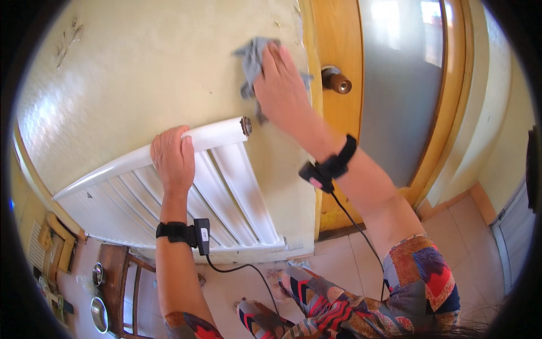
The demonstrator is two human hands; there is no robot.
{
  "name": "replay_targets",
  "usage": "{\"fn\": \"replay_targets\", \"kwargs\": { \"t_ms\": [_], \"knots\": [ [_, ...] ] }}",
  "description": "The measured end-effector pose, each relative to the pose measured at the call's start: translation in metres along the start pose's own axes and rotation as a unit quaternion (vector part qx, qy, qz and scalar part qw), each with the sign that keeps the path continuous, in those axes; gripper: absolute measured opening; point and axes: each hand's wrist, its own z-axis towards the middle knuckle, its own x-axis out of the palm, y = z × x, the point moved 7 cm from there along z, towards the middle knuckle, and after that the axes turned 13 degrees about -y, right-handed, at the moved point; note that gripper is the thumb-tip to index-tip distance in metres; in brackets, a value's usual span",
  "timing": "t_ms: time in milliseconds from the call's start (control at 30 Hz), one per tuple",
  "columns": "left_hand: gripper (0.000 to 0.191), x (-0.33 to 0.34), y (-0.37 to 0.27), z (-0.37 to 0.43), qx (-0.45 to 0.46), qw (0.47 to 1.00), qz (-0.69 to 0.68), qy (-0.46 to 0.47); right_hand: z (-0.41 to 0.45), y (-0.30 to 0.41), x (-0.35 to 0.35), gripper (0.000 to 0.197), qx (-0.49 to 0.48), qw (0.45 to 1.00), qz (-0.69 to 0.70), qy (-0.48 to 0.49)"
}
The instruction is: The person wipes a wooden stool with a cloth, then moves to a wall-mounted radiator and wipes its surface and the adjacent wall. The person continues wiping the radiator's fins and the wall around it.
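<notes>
My right hand [279, 80] presses a crumpled grey-blue cloth [253, 61] against the cream painted wall [161, 63], just left of the door frame. The palm hides part of the cloth, and its edges look slightly blurred. Lower and to the left, my left hand [172, 159] rests over the top rail of a white panel radiator [220, 134], with its fingers curled over the far side. At the rail's right end a dark metal fitting [246, 126] shows. Both wrists carry black straps with small cabled devices.
A wooden door [338, 38] with a round knob [340, 83] and frosted glass stands at the right. A wooden stool or small table [111, 271] bears metal bowls [99, 314] at lower left. Another cloth [299, 265] lies on the tiled floor [338, 258] near my feet.
</notes>
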Motion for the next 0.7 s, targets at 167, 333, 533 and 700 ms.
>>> {"fn": "replay_targets", "kwargs": {
  "t_ms": [167, 333, 533, 700],
  "knots": [
    [0.023, 0.0, 0.002, 0.0, -0.005, 1.0, 0.001, 0.001, 0.127, -0.044, 0.057, 0.03, -0.006, 0.996, -0.084, 0.03],
    [0.022, -0.002, 0.001, 0.0, -0.005, 1.0, 0.011, -0.013, 0.211, -0.079, 0.091, 0.032, 0.107, 0.991, -0.028, 0.078],
    [0.02, -0.004, -0.002, 0.001, -0.013, 1.0, -0.004, -0.022, 0.141, -0.021, 0.102, 0.043, 0.159, 0.959, 0.209, 0.105],
    [0.019, -0.005, -0.003, 0.001, -0.011, 1.0, -0.009, -0.026, 0.031, 0.032, 0.024, 0.017, -0.264, 0.92, 0.268, 0.11]
  ]
}}
